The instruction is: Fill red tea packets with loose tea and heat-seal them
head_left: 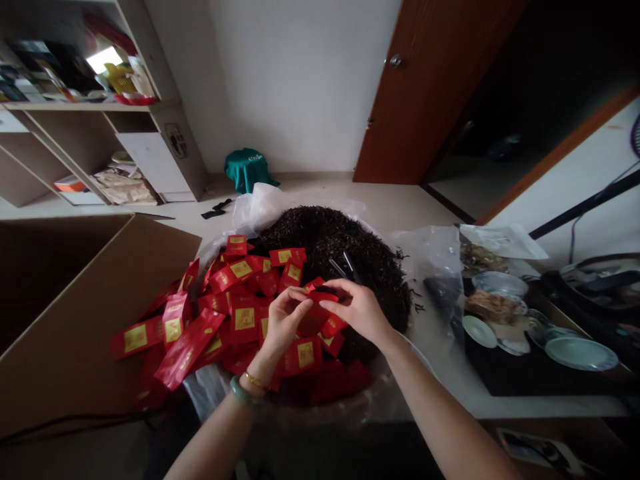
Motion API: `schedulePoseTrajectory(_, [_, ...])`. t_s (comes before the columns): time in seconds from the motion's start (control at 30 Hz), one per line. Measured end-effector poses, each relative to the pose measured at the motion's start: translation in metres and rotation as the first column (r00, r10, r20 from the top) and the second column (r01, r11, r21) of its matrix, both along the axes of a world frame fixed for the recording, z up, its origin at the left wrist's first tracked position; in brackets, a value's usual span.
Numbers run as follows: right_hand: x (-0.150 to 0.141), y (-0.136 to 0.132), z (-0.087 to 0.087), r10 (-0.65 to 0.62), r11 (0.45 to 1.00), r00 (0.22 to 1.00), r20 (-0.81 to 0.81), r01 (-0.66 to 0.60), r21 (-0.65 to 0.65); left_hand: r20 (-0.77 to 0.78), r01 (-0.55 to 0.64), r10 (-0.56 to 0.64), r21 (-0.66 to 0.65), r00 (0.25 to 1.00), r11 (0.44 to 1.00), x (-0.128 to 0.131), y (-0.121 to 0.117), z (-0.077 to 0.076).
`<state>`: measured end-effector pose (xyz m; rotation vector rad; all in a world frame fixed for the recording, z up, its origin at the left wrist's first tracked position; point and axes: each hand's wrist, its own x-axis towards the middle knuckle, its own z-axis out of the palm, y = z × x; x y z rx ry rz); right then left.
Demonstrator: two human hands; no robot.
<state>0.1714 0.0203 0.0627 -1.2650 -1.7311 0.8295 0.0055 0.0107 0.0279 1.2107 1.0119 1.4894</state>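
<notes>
Both hands pinch the top edge of a red packet (313, 321), its mouth parted into a dark slit. My left hand (286, 321), with a green bangle (243, 392) at the wrist, has thumb and fingers closed on one side of the packet. On the other side, my right hand (361, 310) grips it the same way. Beneath and left of them lies a heap of red packets with yellow labels (245, 319). Behind is a mound of dark, dried tea-like leaves (320, 230). Slim metal prongs (340, 267) stick up from the leaves beside my right hand; their lower part is hidden.
A large cardboard box (100, 300) stands open at left. Clear plastic sheeting (435, 257) surrounds the leaves. To the right, a black tray (525, 380) carries dishes and a pale green bowl (580, 352). A teal-covered stool-like object (247, 170) sits by the wall, near a brown door (430, 87).
</notes>
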Motion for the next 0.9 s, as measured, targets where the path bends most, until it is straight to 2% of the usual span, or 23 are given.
schedulePoseTrajectory(0.13, [-0.002, 0.000, 0.004, 0.013, 0.999, 1.000, -0.012, -0.012, 0.036, 0.058, 0.006, -0.005, -0.023, 0.998, 1.000, 0.002, -0.002, 0.001])
schedulePoseTrajectory(0.33, [-0.004, -0.002, 0.003, 0.097, 0.993, 0.992, -0.082, -0.090, 0.079, 0.150, 0.115, -0.095, -0.135, 0.984, 0.984, 0.001, 0.001, -0.001])
schedulePoseTrajectory(0.47, [-0.003, 0.000, 0.003, 0.060, 0.998, 0.994, -0.094, -0.058, 0.017, 0.248, 0.119, -0.074, -0.169, 0.966, 0.978, -0.001, 0.002, -0.005])
schedulePoseTrajectory(0.57, [-0.001, 0.000, 0.004, 0.072, 0.996, 0.996, -0.051, -0.069, 0.058, 0.264, 0.112, -0.060, -0.189, 0.963, 0.976, -0.001, 0.001, -0.005])
schedulePoseTrajectory(0.67, [-0.001, -0.001, 0.006, 0.082, 0.985, 0.996, -0.042, -0.075, 0.155, 0.177, 0.131, -0.100, -0.174, 0.979, 0.976, -0.002, 0.000, -0.001])
schedulePoseTrajectory(0.77, [-0.003, -0.004, 0.008, 0.085, 0.962, 0.996, -0.037, -0.073, 0.262, -0.025, 0.183, -0.186, -0.106, 0.982, 0.977, -0.002, 0.000, 0.001])
schedulePoseTrajectory(0.9, [-0.004, -0.009, 0.016, 0.119, 0.924, 0.993, 0.027, -0.121, 0.363, -0.217, 0.210, -0.226, -0.097, 0.950, 0.973, -0.003, 0.000, -0.007])
